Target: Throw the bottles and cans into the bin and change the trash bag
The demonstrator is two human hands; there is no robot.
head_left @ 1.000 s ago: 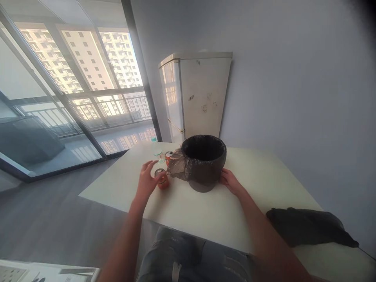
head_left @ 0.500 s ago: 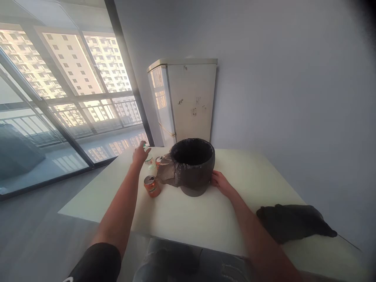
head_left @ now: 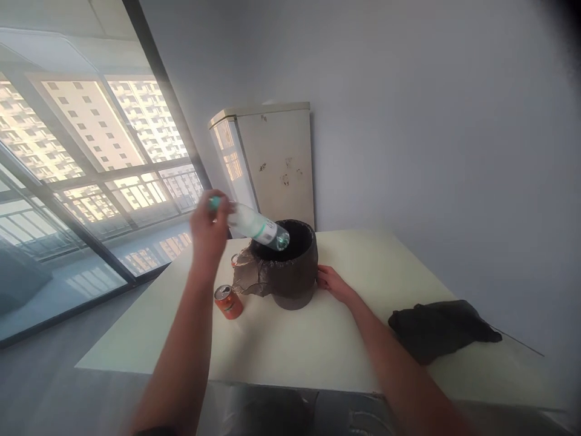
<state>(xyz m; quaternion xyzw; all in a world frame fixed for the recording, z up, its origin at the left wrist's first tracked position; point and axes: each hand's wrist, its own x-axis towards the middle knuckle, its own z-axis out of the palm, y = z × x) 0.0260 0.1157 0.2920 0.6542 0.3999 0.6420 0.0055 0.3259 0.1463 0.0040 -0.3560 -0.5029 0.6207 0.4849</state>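
Observation:
My left hand [head_left: 210, 227] is closed around the green-capped neck of a clear plastic bottle [head_left: 254, 225]. The bottle is tilted, its base hanging over the mouth of a dark trash can [head_left: 293, 300] lined with a black plastic bag [head_left: 251, 274] that drapes over the rim. My right hand [head_left: 333, 283] touches the can's right side, its fingers partly hidden against the wall. Left of the can stands an orange soda can [head_left: 229, 302], upright. A second can [head_left: 234, 260] shows only in part behind the draped bag.
A black bag-like bundle [head_left: 442, 330] with a thin cord lies at the table's right. The pale table [head_left: 136, 339] has its front edge near me. Behind it stand an old white refrigerator [head_left: 279, 169] and a grey wall; a glass sliding door [head_left: 91, 212] is at the left.
My left hand has lifted the bottle off the table and carried it over to the trash can's mouth, tilting it. My right hand stays at the can's side. The camera view has shifted slightly.

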